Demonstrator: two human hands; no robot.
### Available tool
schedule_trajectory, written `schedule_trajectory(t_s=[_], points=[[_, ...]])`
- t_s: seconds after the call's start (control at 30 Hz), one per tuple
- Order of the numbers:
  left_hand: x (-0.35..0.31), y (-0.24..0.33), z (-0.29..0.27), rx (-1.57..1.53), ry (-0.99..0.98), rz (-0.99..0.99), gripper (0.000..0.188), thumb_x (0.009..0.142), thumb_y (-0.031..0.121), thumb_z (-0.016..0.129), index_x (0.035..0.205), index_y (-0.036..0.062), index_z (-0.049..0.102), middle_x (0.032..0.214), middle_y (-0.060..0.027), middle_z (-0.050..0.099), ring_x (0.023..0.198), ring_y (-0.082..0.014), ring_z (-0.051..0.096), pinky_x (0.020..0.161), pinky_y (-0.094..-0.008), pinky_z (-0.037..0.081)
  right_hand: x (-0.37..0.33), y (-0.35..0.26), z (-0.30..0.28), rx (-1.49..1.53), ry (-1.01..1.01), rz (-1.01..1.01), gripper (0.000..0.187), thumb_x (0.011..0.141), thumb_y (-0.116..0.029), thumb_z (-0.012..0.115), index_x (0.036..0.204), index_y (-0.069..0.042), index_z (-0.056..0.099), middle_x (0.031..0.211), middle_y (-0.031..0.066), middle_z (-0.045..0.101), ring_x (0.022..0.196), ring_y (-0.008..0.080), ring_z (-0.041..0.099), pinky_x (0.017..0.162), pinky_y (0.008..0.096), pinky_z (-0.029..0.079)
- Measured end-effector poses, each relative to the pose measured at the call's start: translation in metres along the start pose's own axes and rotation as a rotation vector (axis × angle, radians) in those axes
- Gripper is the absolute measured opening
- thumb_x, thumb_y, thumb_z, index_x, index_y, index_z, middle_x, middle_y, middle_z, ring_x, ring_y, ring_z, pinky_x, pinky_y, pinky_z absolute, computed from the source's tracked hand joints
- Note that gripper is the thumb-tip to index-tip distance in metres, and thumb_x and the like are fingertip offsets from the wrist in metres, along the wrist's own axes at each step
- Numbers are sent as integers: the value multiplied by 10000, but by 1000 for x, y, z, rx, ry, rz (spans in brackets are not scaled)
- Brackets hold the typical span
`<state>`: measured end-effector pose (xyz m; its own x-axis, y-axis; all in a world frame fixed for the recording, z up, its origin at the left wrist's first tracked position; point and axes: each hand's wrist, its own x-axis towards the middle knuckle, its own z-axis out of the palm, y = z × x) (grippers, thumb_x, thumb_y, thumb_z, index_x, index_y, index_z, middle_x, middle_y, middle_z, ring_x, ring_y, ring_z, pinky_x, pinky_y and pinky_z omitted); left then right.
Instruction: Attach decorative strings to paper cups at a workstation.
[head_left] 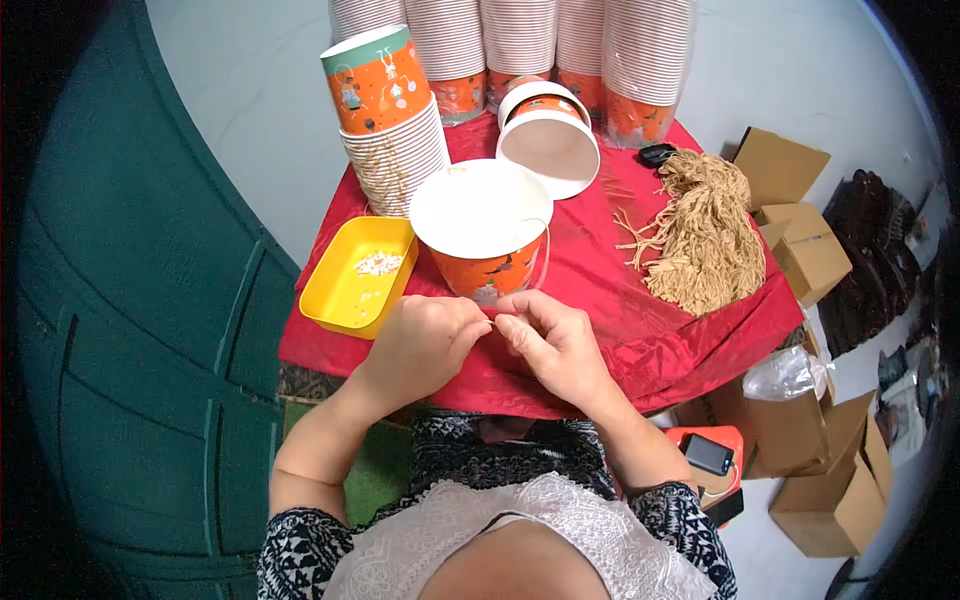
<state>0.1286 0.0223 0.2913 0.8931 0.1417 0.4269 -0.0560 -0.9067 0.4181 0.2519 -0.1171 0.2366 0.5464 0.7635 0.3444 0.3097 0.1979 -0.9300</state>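
Note:
In front of the near side of an orange patterned paper bucket (485,270), my two hands meet at the fingertips. My left hand (425,337) is closed in a pinch. Facing it, my right hand (552,345) pinches too, thumb against forefinger. A bit of thin pale cord (491,322) shows between them; the fingers hide most of it. The bucket stands upright, its white inside facing up, and a loop of light cord hangs at its right side. Left of it sits a yellow tray (345,295) with small white and reddish pieces (378,263) inside.
A bundle of beige cords (710,240) lies at the right on the red cloth (620,250). Stacked buckets (395,150) rise behind the tray, with wrapped stacks (520,40) at the back. Bucket rims (550,150) lie tipped nearby. Cardboard boxes (830,480) and a phone (708,454) are at lower right.

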Motion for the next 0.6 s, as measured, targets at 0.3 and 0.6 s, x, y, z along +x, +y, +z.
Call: schedule_trajectory(t_s=[0.3, 0.6], points=[[11, -4, -8, -6, 57, 57, 149, 855, 136, 651, 771, 14, 658, 712, -175, 643, 671, -360, 644, 602, -431, 511, 11, -5, -13, 77, 74, -11, 72, 898, -44, 629, 877, 22, 649, 665, -47, 521, 626, 17, 435, 549, 213, 383], [19, -7, -17, -100, 256, -96, 96, 849, 56, 653, 792, -20, 667, 653, -158, 636, 581, -277, 642, 558, -353, 490, 30, 13, -17, -322, 484, -439, 160, 804, 58, 654, 737, -2, 521, 631, 117, 541, 520, 191, 545, 500, 310, 441]])
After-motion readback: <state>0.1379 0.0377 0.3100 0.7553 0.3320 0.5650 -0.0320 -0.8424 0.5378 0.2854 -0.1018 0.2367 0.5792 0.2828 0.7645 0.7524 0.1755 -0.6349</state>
